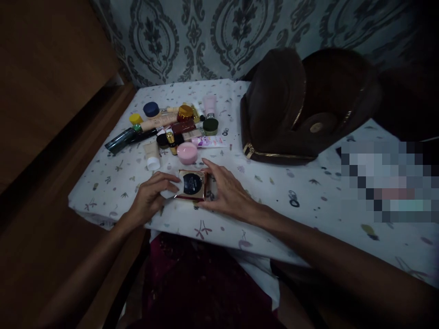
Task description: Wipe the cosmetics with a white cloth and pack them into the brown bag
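Note:
A small square gold-and-red pack point(192, 184) with a dark round label lies on the table near its front edge. My right hand point(228, 189) holds the pack's right side, with thumb and fingers around that end. At the pack's left edge, my left hand point(152, 194) has its fingers closed on a thin white piece point(169, 191) that looks like a tissue or wipe. Just beyond the pack sits a round pink jar point(187, 153). Left of the jar lies a beige tube with a white cap point(152, 155).
Several cosmetics crowd the back left, among them a dark green bottle point(123, 139), a blue-lidded jar point(151, 109) and a pale pink tube point(210, 106). A brown bag point(274, 105) stands at the back right. A wooden cabinet point(51, 50) borders the left side.

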The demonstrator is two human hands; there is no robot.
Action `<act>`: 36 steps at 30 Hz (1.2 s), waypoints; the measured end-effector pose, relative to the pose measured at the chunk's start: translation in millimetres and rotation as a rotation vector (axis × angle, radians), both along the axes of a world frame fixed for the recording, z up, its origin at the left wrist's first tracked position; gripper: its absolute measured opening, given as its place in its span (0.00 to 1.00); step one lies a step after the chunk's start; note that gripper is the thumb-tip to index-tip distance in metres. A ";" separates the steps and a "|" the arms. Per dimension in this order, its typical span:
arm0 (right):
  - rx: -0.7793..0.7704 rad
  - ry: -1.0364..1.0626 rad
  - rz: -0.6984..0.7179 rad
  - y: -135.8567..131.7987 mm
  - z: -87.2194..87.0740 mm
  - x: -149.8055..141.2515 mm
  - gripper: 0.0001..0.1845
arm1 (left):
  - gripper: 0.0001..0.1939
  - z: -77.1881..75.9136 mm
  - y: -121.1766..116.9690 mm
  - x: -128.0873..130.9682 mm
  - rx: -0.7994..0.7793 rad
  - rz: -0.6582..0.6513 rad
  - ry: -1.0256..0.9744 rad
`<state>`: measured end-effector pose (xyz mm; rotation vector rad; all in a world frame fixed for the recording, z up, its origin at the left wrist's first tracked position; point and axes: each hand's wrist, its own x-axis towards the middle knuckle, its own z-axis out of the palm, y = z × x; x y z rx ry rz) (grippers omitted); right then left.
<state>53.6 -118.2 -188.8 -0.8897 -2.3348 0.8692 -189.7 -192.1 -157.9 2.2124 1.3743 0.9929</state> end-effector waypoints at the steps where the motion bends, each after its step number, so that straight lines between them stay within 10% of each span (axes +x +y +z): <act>1: -0.003 -0.005 0.001 -0.1 0.2 0.0 0.59 | 0.14 -0.6 4.4 0.7 -0.019 0.020 -0.015; 10: 0.010 0.004 -0.003 -0.4 -1.1 -0.5 0.57 | 0.16 -4.2 31.2 3.6 -0.018 0.084 -0.090; 26: 0.032 -0.004 -0.012 -1.5 -2.0 -1.2 0.57 | 0.30 1.0 -34.1 1.7 -0.024 0.027 -0.031; 36: 0.034 0.017 0.006 -0.6 -1.8 -0.4 0.58 | 0.23 10.0 1.9 16.4 0.008 0.083 0.114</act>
